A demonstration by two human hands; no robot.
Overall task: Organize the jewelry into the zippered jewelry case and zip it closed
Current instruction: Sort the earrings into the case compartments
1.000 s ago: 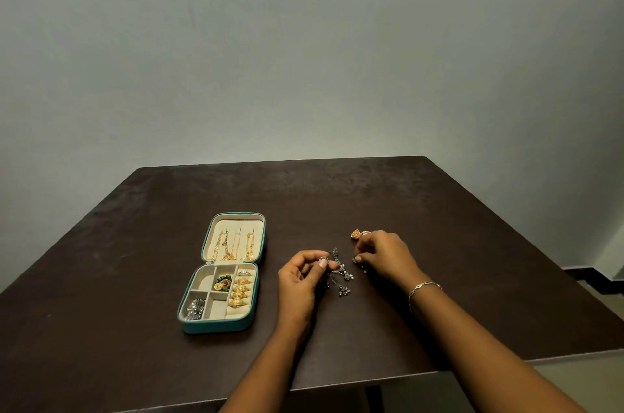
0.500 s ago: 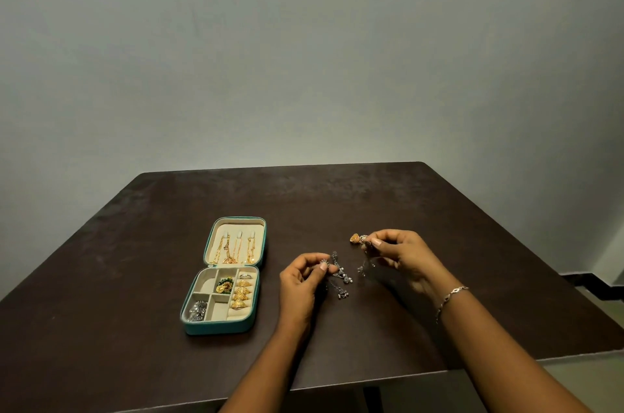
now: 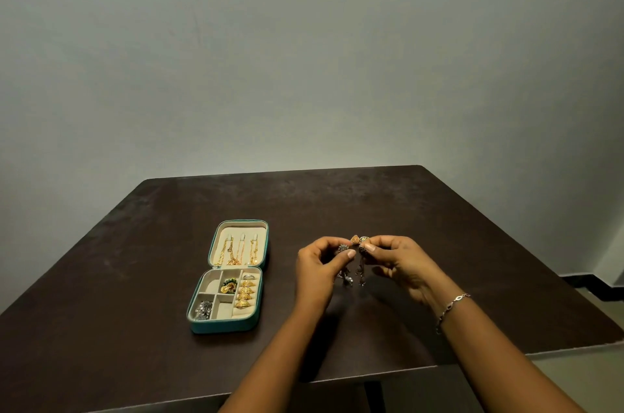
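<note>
A teal zippered jewelry case (image 3: 225, 327) lies open on the dark table (image 3: 135, 277), left of my hands. Gold chains (image 3: 238, 252) hang in its lid; gold rings (image 3: 245, 294), a green-and-gold piece (image 3: 229, 286) and a silver piece (image 3: 202, 309) fill its compartments. My left hand (image 3: 319, 269) pinches one silver dangling earring (image 3: 345, 272). My right hand (image 3: 396, 259) pinches another silver dangling earring (image 3: 362, 269). Both earrings hang above the table, close together. A small gold piece (image 3: 355, 239) and a darker one beside it lie just behind my fingertips.
The table's near edge (image 3: 371, 375) runs below my forearms. A bracelet (image 3: 450, 308) sits on my right wrist. A plain wall rises behind the table, and floor shows at the right.
Both hands lifted off the table and came together, each raising a silver earring. My right hand moved left toward my left hand.
</note>
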